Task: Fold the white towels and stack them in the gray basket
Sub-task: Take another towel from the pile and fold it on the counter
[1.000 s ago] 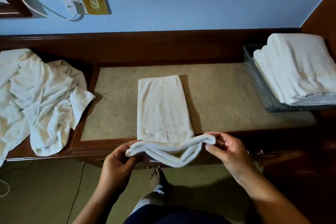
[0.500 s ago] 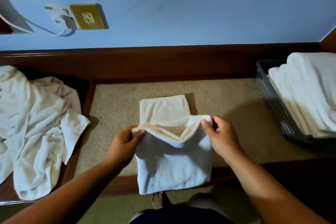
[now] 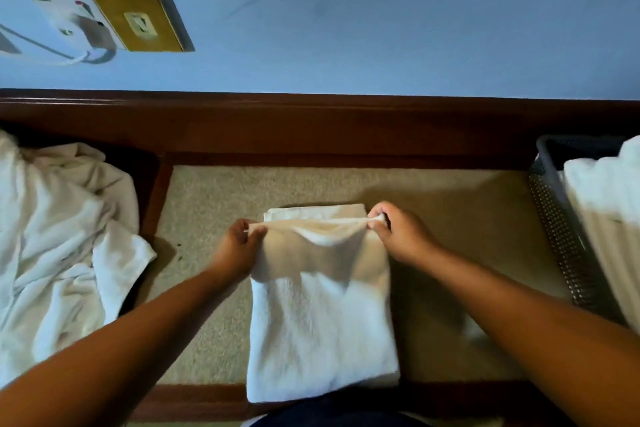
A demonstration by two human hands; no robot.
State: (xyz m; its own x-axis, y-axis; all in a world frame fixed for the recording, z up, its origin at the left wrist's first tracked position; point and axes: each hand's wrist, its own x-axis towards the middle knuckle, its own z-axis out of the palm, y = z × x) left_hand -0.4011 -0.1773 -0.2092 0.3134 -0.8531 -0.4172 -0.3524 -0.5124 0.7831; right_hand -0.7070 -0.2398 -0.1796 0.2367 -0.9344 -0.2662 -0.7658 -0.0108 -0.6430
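Towel (image 3: 322, 315) is laid mid-table (image 3: 450, 218), doubled; its upper layer is held raised just short of the far edge; a corner is pinched by each of left hand (image 3: 239, 246) and right hand (image 3: 401, 236), fingers (image 3: 254, 233) curled tight on cloth. Judged: corners should be set flush, the sag between them pulled taut, the fold pressed flat; basket (image 3: 554, 218) is stationed right, part-filled.

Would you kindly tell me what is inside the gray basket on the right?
Folded white towels fill the gray basket, rising above its rim; its floor is covered.
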